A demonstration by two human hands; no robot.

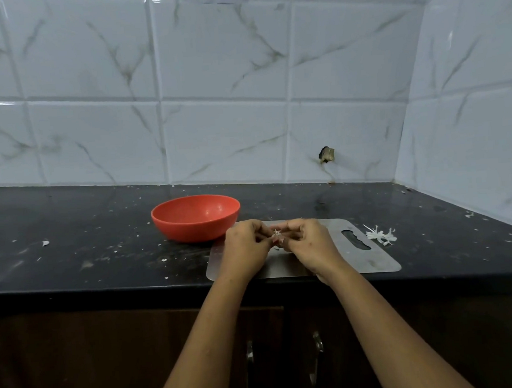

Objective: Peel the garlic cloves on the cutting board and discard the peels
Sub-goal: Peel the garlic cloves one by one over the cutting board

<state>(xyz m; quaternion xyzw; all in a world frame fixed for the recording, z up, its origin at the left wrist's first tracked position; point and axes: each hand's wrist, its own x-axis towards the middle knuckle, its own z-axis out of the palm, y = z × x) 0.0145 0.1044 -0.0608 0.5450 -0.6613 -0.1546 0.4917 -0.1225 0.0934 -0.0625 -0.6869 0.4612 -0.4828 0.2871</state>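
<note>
- The small pale garlic clove (276,235) is mostly hidden. Only a bit of it, with a wisp of papery skin, shows between the fingertips, held just above the far part of the board.
- The left hand (246,245) and the right hand (309,244) meet at the clove, fingers curled in and pinching it from either side. Which fingers actually touch it is hard to make out.
- The flat grey metal cutting board (357,261), with a slot handle at its right end, is partly covered by both hands. Anything lying under them cannot be seen.
- The near inner wall of the round red plastic bowl (195,218) is hidden by its own rim. The bowl stands just beyond the board's left corner.
- The arms are cut off at the bottom edge.
- Count: two hands, one visible clove, one board and one bowl.
- One loose heap of white peels (381,236) lies on the black speckled countertop (88,258), just right of the board.
- One white scrap (45,243) lies far to the left.
- Two metal cabinet handles (318,343) show dimly below the counter.
</note>
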